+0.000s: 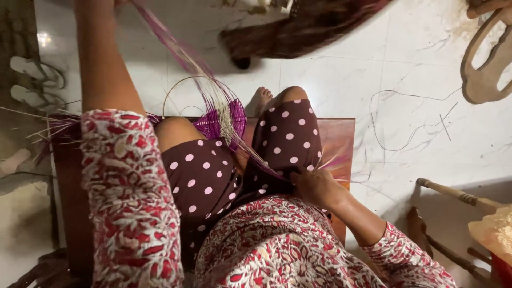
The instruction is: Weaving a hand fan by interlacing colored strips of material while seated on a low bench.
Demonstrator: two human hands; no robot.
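Observation:
A partly woven purple basket piece (224, 121) sits between my knees, with a thin wire hoop (178, 85) arching over it. Long purple and pale strands (176, 48) rise from it toward the top edge, beside my raised left forearm (104, 58); my left hand itself is cut off above the frame. My right hand (316, 186) rests on my right thigh, fingers curled on a bundle of pink-purple strands (328, 162) that fan out to the right. More loose strands (50, 125) stick out at the left.
I sit on a low wooden board (341, 138) on a white tiled floor. Sandals (34, 80) lie at the left, a dark cloth (304, 29) at the top, a curved wooden piece (482, 69) top right, a wooden chair frame (453, 194) lower right, and a thin wire (405, 122) on the tiles.

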